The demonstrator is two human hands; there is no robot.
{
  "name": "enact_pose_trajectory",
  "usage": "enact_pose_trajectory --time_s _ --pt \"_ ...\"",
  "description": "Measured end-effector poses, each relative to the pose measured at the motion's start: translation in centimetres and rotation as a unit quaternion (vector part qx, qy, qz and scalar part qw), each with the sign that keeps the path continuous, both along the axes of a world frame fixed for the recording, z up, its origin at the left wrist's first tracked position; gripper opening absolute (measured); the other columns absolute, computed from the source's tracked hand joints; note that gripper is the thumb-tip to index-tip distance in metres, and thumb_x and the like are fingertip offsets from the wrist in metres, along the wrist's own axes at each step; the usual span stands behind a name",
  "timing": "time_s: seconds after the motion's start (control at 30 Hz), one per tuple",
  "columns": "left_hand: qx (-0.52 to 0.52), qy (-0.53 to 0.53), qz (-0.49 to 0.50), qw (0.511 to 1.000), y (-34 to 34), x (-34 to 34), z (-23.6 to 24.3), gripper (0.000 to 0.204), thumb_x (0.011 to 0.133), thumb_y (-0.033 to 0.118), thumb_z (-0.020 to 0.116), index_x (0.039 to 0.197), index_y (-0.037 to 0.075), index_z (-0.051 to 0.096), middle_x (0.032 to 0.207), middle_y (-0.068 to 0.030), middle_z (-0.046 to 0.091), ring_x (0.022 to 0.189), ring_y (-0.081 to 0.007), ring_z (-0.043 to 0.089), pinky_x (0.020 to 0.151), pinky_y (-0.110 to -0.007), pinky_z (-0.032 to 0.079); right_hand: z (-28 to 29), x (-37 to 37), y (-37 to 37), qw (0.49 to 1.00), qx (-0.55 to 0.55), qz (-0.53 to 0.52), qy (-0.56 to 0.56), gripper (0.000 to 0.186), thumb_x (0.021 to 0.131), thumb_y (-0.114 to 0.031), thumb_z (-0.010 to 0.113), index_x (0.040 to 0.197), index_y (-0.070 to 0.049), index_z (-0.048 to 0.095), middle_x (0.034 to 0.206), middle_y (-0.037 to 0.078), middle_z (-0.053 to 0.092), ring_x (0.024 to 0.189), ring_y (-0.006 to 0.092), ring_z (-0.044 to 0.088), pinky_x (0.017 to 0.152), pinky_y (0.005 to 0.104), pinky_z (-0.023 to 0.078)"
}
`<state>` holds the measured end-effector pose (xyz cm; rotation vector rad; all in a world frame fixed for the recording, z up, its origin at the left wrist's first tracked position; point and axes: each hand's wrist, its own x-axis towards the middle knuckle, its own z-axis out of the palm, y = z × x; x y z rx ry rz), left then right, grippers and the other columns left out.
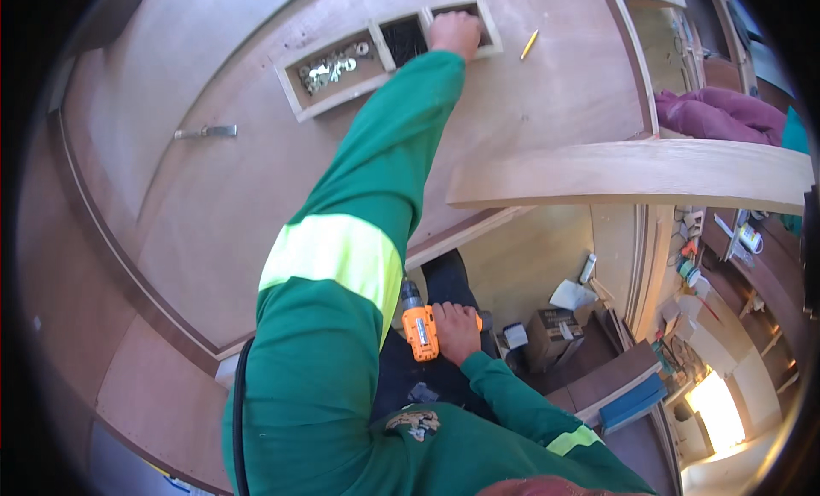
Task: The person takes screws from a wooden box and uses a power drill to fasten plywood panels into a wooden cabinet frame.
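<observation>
Curling the right hand [458,332] round the orange drill [421,332] at six o'clock. Reaching with the left hand [455,34] into the wooden box [344,96] at twelve; cannot tell if pinching or spread. Looks like picking out something small, so needs a careful pinch. Farther out, spot a yellow pencil [530,45] at one o'clock

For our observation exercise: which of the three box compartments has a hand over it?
The right-end compartment: the left hand partly covers it; no hand covers the others.
</observation>
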<state>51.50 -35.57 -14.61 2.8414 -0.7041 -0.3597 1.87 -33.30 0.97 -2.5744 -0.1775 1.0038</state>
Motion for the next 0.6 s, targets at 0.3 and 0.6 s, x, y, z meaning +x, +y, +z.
enact_pose_trajectory --time_s 0.3,0.6 --pt "-0.008 0.009 -0.068 0.998 8.3 -8.6 -0.1 0.02 0.085 0.015 0.06 0.099 0.002 0.054 0.088 -0.0153 0.064 0.082 -0.0301 0.069 0.067 -0.041 0.056 0.1 -0.4 0.0 1.0 -0.014 0.003 -0.014 0.016 0.079 -0.012 0.061 0.094 -0.012 0.054 0.088 0.006 0.057 0.087 0.0239 0.058 0.078 0.0402 0.039" --pt "-0.358 0.072 0.3 0.881 26.1 -25.3 11.9 0.015 0.09 0.014 0.062 0.094 -0.001 0.062 0.078 -0.0104 0.064 0.069 -0.0212 0.062 0.064 -0.033 0.049 0.9 -1.8 1.1 0.996 -0.012 0.027 -0.089 0.014 0.08 -0.011 0.059 0.094 -0.011 0.055 0.089 0.007 0.059 0.089 0.0255 0.059 0.078 0.042 0.04"
